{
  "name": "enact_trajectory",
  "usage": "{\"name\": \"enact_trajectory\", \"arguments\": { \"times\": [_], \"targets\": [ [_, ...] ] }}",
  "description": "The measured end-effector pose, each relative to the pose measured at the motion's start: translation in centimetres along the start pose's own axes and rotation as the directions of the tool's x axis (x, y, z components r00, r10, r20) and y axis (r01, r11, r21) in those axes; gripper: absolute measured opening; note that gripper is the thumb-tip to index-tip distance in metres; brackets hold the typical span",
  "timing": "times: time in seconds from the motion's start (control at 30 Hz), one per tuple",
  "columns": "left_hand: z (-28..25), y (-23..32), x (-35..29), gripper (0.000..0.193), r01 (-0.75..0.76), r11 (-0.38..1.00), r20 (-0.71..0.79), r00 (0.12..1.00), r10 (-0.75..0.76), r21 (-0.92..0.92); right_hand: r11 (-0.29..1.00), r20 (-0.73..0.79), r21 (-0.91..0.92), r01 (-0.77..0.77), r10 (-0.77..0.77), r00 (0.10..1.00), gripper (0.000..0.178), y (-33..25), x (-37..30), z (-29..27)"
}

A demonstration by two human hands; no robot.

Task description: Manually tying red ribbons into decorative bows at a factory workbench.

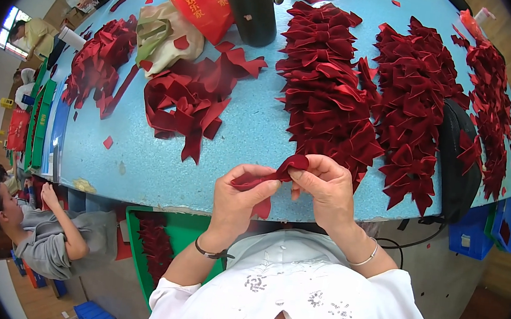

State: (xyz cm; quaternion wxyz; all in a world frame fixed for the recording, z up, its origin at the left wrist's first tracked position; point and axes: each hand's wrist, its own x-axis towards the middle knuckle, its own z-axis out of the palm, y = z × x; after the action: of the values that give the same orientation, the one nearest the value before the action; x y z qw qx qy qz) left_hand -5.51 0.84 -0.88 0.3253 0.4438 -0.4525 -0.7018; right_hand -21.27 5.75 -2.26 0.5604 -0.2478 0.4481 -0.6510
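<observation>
Close to the table's near edge, a dark red velvet ribbon (293,163) is stretched between my two hands, its upper part curled over into a loop. My left hand (240,196) is closed on the left stretch of it, and a tail hangs below the thumb. The looped end is pinched between thumb and fingers of my right hand (329,191). Just beyond lies a loose heap of cut red ribbons (177,107). A long row of finished red bows (328,86) reaches away behind my right hand.
More rows of bows (412,120) cover the right of the blue table (105,172), beside a black bag (462,162). A dark tumbler (250,6) and red bag (188,3) stand at the back. A green crate (134,246) sits below the edge; a co-worker (52,225) sits left.
</observation>
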Motion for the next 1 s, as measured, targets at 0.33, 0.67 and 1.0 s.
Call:
{"name": "enact_trajectory", "arguments": {
  "times": [0.33, 0.67, 1.0],
  "targets": [
    [-0.1, -0.6, 0.5, 0.017, 0.043, 0.997, -0.029, 0.999, -0.045, -0.07, 0.996, -0.012, 0.018, 0.086, -0.086, 0.996, 0.016, 0.3, -0.1, 0.4],
    [0.0, -1.0, 0.9, 0.016, -0.007, 0.997, -0.078, 0.997, 0.001, -0.071, 0.996, -0.033, 0.09, 0.027, -0.024, 0.999, 0.013, 0.6, 0.2, 0.1],
    [-0.2, -0.9, 1.1, 0.016, -0.019, 0.998, -0.069, 0.998, 0.015, -0.06, 0.948, 0.079, 0.306, -0.087, 0.066, 0.995, 0.013, 1.1, 0.3, -0.3]
  ]
}}
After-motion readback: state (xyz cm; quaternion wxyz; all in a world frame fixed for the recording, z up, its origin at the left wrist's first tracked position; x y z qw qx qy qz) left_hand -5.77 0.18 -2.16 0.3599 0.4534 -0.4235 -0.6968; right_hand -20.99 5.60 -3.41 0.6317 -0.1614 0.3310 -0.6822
